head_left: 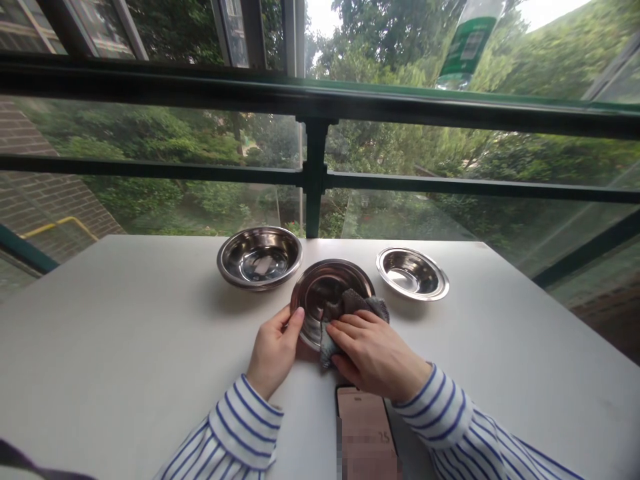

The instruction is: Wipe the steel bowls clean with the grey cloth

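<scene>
1. Our landmark is the middle bowl, a round, shiny, silver-coloured metal bowl. It is tilted with its open side towards us, above or on the white, smooth-topped surface; we cannot tell whether its base touches.
2. Our left hand is clamped on the near left edge of the middle bowl, thumb on the rim and the fingers mostly hidden behind the wall.
3. Our right hand is closed over the crumpled dark grey patterned cloth at the near right part of the middle bowl. The cloth lies partly inside, bunches over the right rim and hangs past the near rim.
4. Left of the middle bowl and a little farther off, the left bowl, wide, round and mirror-bright metal, sits upright, with a pale patch in its bottom; we cannot tell if that is a label or a reflection.
5. Right of the middle bowl, and apart from it, the right bowl, shiny metal with a broad flat rim, sits upright.
6. Nearer to us than the middle bowl lies the black-edged phone, its pinkish screen up and partly pixelated.
7. Beyond the middle bowl runs the dark green metal railing, and the clear plastic bottle with a green label stands up and to the right.
</scene>
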`<move>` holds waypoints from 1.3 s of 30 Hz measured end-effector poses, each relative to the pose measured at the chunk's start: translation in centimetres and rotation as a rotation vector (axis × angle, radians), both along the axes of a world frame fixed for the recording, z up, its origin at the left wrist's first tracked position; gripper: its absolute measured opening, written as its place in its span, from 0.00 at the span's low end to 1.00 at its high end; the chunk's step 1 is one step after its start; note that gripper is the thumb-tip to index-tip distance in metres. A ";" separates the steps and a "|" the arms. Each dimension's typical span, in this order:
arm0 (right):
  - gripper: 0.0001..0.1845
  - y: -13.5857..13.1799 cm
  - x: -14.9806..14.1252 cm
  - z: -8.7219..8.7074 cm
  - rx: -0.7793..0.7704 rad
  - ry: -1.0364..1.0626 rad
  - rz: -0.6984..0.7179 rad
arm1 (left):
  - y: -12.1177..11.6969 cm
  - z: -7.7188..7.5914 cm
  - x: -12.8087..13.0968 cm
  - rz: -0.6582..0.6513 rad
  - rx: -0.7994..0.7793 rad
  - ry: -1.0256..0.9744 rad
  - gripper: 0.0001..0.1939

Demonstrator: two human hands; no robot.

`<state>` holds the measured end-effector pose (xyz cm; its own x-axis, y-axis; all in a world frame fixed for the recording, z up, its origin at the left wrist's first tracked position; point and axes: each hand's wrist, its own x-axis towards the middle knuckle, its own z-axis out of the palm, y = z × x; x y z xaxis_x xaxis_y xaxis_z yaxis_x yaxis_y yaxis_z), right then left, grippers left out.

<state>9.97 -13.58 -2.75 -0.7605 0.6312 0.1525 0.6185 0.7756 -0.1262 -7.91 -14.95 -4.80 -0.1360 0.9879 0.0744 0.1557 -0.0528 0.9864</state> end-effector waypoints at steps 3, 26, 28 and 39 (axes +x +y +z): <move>0.18 -0.1 0.2 0.4 -0.028 -0.012 -0.017 | 0.0 0.0 0.2 0.006 -0.002 -0.032 0.17; 0.25 -0.3 -2.4 -1.5 0.031 0.121 0.031 | -0.2 -0.1 0.4 0.048 -0.014 -0.007 0.15; 0.25 -0.2 -2.4 -1.5 0.017 0.111 0.041 | -0.2 -0.1 0.3 0.047 0.000 0.000 0.15; 0.20 -0.4 -0.9 -0.3 -0.026 0.032 0.032 | -0.1 0.1 0.3 0.053 0.003 -0.008 0.15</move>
<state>9.04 -13.96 -3.04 -0.7752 0.6110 0.1604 0.5891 0.7909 -0.1659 -7.59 -15.04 -4.66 -0.1883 0.9792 0.0761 0.1506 -0.0477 0.9874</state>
